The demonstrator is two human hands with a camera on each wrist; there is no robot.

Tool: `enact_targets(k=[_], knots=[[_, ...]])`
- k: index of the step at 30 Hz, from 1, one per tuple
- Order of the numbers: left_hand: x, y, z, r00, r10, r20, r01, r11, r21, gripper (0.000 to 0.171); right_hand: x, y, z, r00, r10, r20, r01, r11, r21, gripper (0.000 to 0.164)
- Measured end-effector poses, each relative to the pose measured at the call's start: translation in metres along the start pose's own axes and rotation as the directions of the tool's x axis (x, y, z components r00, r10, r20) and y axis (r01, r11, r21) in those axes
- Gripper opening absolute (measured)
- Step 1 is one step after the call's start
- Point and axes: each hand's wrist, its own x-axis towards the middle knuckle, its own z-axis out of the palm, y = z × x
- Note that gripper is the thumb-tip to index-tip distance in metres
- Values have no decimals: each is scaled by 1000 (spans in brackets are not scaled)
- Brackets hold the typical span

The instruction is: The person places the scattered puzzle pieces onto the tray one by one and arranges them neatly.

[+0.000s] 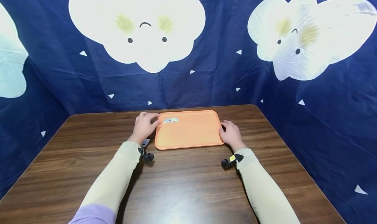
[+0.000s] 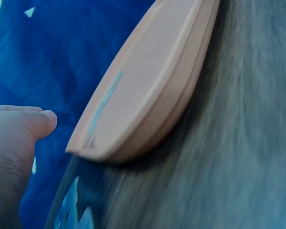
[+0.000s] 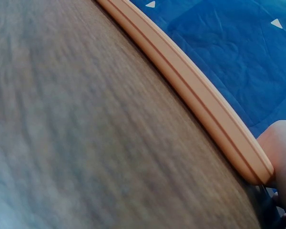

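Note:
An orange rectangular tray (image 1: 189,132) lies flat on the wooden table, with a small blue-and-yellow sticker (image 1: 171,120) near its far left corner. My left hand (image 1: 144,126) is at the tray's left side, thumb and forefinger spread close to the rim. In the left wrist view, that thumb (image 2: 44,123) stands apart from the tray (image 2: 148,67). At the opposite end, my right hand (image 1: 231,134) holds the right edge near the front corner, its thumb against the rim. The right wrist view shows this hand (image 3: 283,152) at the end of the tray's side (image 3: 195,90).
The brown wood-grain table (image 1: 188,184) carries the tray near its far edge. A dark blue curtain (image 1: 224,80) with white clouds hangs behind and along the sides. Small black cameras are strapped to both wrists, over pale sleeves (image 1: 112,175).

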Motion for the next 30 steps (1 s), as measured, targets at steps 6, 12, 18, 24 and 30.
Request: enact_targets(k=[6, 12, 18, 24, 30], knots=[[-10, -13, -10, 999, -43, -27, 43, 999, -4, 36, 1, 4, -1, 1000, 5, 8, -5, 1000, -6, 47], [-20, -29, -12, 995, -92, -35, 91, 995, -34, 38, 2, 5, -3, 1000, 12, 14, -12, 1000, -4, 47], [-30, -43, -9, 991, -135, -11, 134, 989, -59, 41, 0, 2, -3, 1000, 8, 8, -8, 1000, -7, 46], [-34, -47, -10, 988, -149, 31, 151, 987, -49, 43, 0, -1, -4, 1000, 9, 8, -9, 1000, -2, 46], [-36, -52, -8, 984, -163, 73, 164, 986, -4, 46, -1, -2, -3, 1000, 7, 9, -7, 1000, 3, 46]])
